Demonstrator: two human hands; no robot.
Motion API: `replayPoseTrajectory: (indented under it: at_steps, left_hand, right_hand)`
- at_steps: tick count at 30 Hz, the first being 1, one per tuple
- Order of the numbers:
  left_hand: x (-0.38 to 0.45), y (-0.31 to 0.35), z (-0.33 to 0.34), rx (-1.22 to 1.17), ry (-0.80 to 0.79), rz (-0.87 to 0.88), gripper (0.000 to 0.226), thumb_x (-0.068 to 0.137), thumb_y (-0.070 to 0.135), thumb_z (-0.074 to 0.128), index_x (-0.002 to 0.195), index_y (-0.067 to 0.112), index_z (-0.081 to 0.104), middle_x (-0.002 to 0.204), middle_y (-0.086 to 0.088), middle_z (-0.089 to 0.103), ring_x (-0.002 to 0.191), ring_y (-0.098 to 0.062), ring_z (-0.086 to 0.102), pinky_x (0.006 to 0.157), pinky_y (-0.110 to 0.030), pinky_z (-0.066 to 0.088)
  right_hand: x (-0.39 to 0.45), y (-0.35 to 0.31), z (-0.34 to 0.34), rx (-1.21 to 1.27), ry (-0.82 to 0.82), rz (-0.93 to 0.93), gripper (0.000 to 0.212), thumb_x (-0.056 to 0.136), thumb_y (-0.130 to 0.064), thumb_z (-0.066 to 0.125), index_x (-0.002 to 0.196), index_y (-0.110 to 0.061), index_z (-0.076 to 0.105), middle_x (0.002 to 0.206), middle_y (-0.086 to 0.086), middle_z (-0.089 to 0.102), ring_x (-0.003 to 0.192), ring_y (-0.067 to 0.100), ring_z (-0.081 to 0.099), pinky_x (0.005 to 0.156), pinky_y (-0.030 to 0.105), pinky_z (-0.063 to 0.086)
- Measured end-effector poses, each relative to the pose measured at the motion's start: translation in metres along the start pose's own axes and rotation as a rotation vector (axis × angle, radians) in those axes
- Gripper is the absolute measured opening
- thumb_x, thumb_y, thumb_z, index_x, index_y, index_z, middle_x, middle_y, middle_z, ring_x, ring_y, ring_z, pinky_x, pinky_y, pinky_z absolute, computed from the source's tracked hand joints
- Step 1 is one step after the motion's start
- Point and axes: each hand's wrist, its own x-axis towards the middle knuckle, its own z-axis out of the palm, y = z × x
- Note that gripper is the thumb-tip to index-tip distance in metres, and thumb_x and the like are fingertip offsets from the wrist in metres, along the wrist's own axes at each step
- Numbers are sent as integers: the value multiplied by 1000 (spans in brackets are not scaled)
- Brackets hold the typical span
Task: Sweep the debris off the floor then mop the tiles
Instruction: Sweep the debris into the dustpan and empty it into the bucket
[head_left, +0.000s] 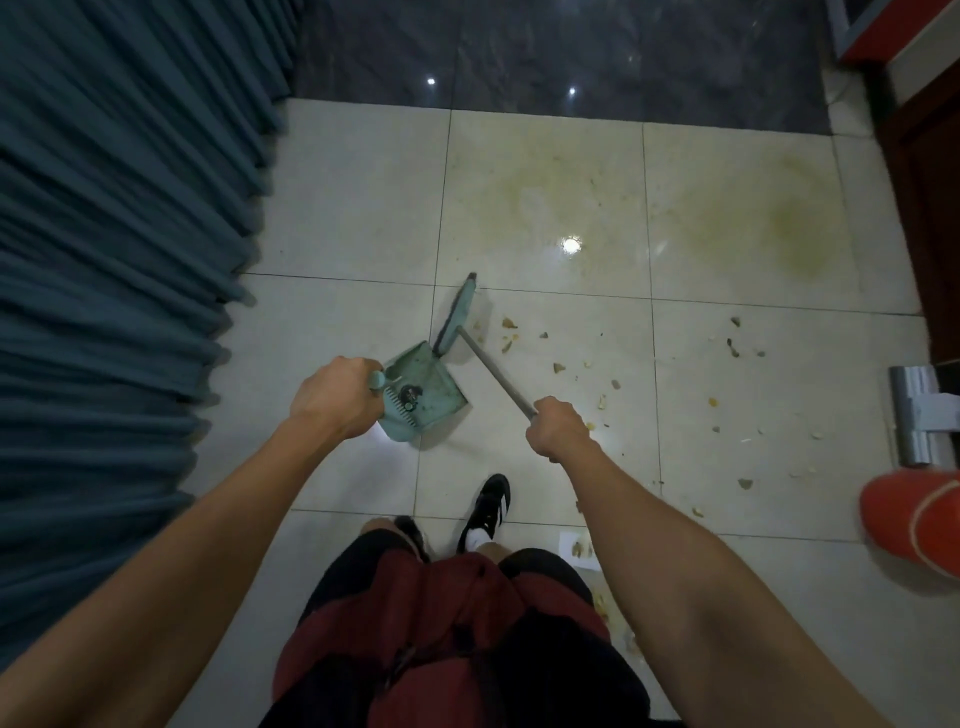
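We are in the sweeping part of the job, and the mop has to wait. Our left hand (335, 397) is curled tight around the handle of the green dustpan (423, 397), which sits on the floor (353, 208) in the middle of the frame, with its open mouth toward the lower right. A few dark bits already lie inside it. Our right hand (558, 428) is closed in a fist around the grey stick of the broom (496, 374). The broom head (457, 314) rests on the tiles just above the pan, close to its top edge.

Most of the debris (558, 367) is to the right of the broom, spread across the tile toward the right side of the frame. More crumbs lie at the bottom, by our right arm. A yellow stain (792, 234) sits in the upper right, and that one needs the mop, we think.

To do this well, we should reach the broom out past the far crumbs and pull them in with short, soft strokes. Hard strokes could flick bits away. We should turn the pan's mouth to face the crumbs and press its lip flat down, so nothing slides under it. A grey tool (917, 421) and a red thing (909, 514) sit at the right edge, so we should sweep around them too.
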Motion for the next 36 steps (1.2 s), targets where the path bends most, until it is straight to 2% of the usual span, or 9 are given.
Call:
replayPoseTrajectory:
  at_steps: [5, 11, 14, 21, 24, 27, 31, 33, 36]
  left_hand:
    - [37, -11, -16, -5, -3, 14, 2, 75, 25, 54, 74, 25, 56, 70, 2, 60, 62, -22, 58, 58, -30, 47]
    - [75, -36, -25, 38, -24, 41, 3, 77, 26, 53, 76, 28, 54, 74, 1, 62, 65, -26, 61, 64, -36, 58]
    - [97, -43, -34, 34, -59, 57, 8, 78, 23, 54, 82, 27, 60, 77, -1, 64, 66, -27, 63, 66, -37, 60]
    - [140, -26, -54, 102, -132, 198, 21, 75, 15, 52, 91, 24, 64, 85, -7, 63, 74, -33, 61, 64, -33, 51]
    - [153, -11, -56, 116, -151, 235, 21, 76, 14, 53, 92, 22, 64, 85, -7, 63, 75, -32, 62, 67, -36, 56]
    - [157, 10, -53, 150, -168, 293, 22, 78, 13, 54, 94, 23, 64, 84, -6, 63, 74, -31, 62, 67, -37, 57]
    - [153, 47, -47, 192, -177, 353, 21, 77, 12, 58, 93, 26, 65, 82, -3, 62, 72, -28, 62, 60, -31, 49]
    - [145, 69, -41, 226, -173, 387, 21, 77, 13, 58, 91, 26, 64, 82, -4, 62, 72, -28, 61, 60, -30, 45]
    - [128, 101, -29, 263, -164, 444, 19, 78, 13, 58, 91, 25, 64, 83, -5, 62, 72, -29, 61, 61, -32, 47]
  right_hand:
    - [35, -26, -17, -14, -4, -17, 31, 93, -11, 49, 124, -8, 55, 116, 13, 58, 90, 30, 62, 76, 39, 58]
    - [65, -66, -25, -61, 8, -41, 37, 94, -9, 47, 129, -13, 55, 115, 14, 59, 95, 32, 63, 68, 35, 51]
    - [75, -76, -25, -77, -2, 2, 45, 94, -8, 48, 138, -16, 52, 122, 13, 59, 103, 32, 62, 74, 34, 50]
    - [78, -80, -14, -39, 33, 189, 27, 93, -8, 54, 120, -7, 58, 103, 10, 59, 90, 28, 63, 69, 34, 48]
    - [77, -69, -12, -15, 22, 237, 27, 93, -8, 55, 120, -9, 57, 103, 9, 60, 90, 27, 63, 70, 33, 48]
    - [70, -47, -9, 10, 21, 279, 26, 93, -7, 55, 119, -9, 57, 91, 5, 53, 81, 25, 57, 70, 34, 47]
    - [51, -6, -6, 66, 33, 336, 25, 93, -7, 53, 117, -9, 58, 97, 7, 61, 84, 26, 61, 70, 34, 47]
    - [37, 20, -2, 101, 31, 377, 25, 92, -6, 52, 116, -9, 59, 88, 5, 58, 79, 24, 59, 67, 33, 47]
    - [12, 60, 9, 166, 32, 435, 26, 92, -5, 52, 117, -8, 59, 103, 9, 64, 92, 27, 65, 69, 33, 48]
